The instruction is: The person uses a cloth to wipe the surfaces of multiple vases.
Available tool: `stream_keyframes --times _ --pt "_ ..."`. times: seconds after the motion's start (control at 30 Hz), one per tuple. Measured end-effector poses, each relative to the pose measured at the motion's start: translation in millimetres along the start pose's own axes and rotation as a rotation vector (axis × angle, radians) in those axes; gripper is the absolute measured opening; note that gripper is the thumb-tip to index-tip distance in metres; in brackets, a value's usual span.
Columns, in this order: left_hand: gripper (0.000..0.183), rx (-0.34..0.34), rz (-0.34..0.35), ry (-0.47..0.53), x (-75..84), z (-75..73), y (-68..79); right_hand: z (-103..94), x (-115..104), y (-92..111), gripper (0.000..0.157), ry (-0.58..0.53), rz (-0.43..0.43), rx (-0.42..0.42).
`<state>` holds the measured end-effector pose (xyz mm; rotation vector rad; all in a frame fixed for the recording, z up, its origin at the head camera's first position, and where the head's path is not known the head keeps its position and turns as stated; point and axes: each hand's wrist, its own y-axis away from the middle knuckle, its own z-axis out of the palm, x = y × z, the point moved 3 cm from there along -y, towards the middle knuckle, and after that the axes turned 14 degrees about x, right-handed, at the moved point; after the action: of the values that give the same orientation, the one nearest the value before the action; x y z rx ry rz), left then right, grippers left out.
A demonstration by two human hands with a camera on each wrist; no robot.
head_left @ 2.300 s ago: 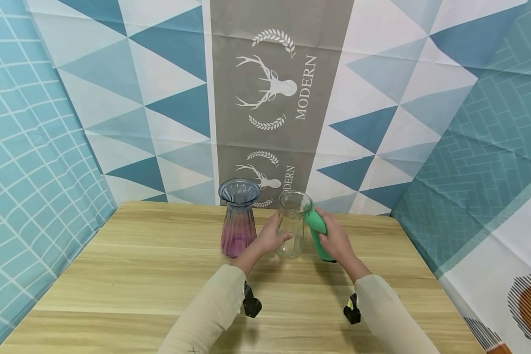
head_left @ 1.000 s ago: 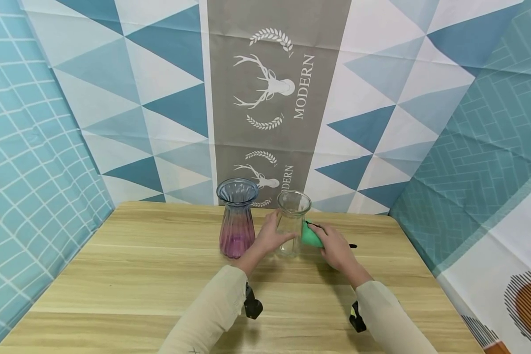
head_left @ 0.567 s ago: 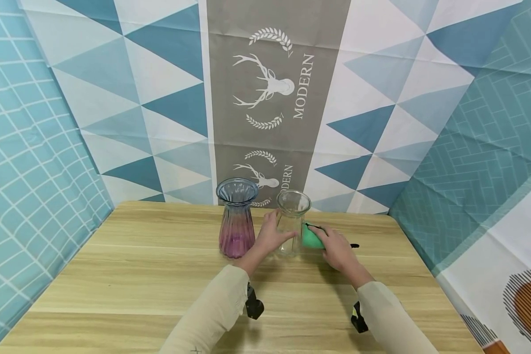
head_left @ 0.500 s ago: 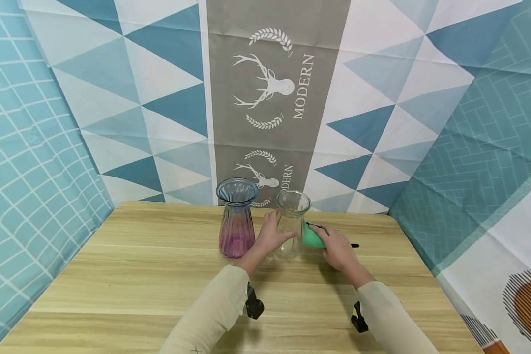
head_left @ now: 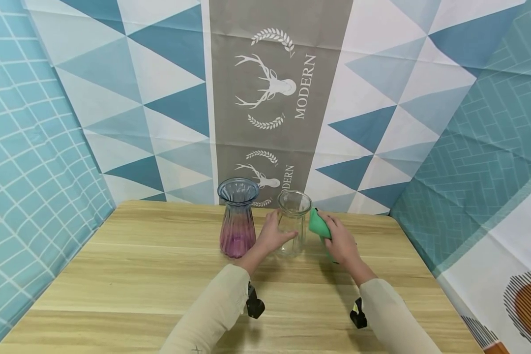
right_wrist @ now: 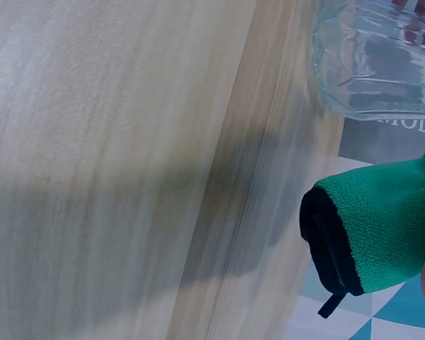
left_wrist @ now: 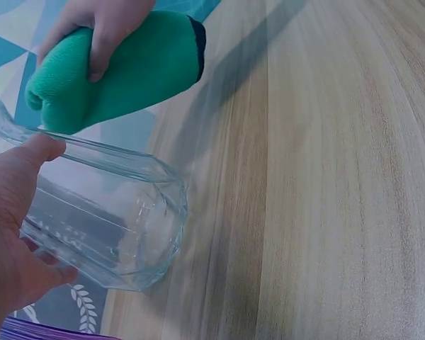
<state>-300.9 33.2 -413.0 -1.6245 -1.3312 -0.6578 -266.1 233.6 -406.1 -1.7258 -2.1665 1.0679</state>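
Observation:
A clear glass vase (head_left: 295, 223) stands upright near the table's back edge. My left hand (head_left: 272, 238) grips it from the left, thumb in front; in the left wrist view the thumb lies along the glass (left_wrist: 120, 205). My right hand (head_left: 341, 241) holds a bunched green cloth (head_left: 319, 226) with a black hem. That cloth (left_wrist: 134, 67) is close beside the vase on its right; I cannot tell whether its upper end touches the glass. In the right wrist view a gap separates the cloth's hemmed end (right_wrist: 333, 241) from the vase (right_wrist: 382, 64).
Left of the clear vase stands a ribbed blue-to-pink glass vase (head_left: 238, 221), close to my left hand. Both are on a wooden table (head_left: 115, 275). A patterned fabric backdrop (head_left: 172, 98) rises behind the table, with more fabric at both sides.
The right hand has drawn the cloth slightly up and right from against the vase's side, and its loose end now hangs down below the hand. The left hand keeps its grip; both vases stay put.

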Motion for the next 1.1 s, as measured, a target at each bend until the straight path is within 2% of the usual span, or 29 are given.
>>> stream_keyframes --times 0.23,0.4,1.1 --pt "0.087 -0.009 0.022 0.025 2.4 -2.1 -0.3 -0.6 -2 -3 0.068 -0.028 0.008 0.043" --pt "0.088 -0.036 0.007 0.067 3.5 -4.4 0.6 -0.7 -4 -5 0.069 -0.040 0.005 0.061" --pt "0.085 -0.065 0.029 0.053 -1.1 -7.7 -0.1 3.2 -14 -9 0.068 -0.071 0.005 0.034"
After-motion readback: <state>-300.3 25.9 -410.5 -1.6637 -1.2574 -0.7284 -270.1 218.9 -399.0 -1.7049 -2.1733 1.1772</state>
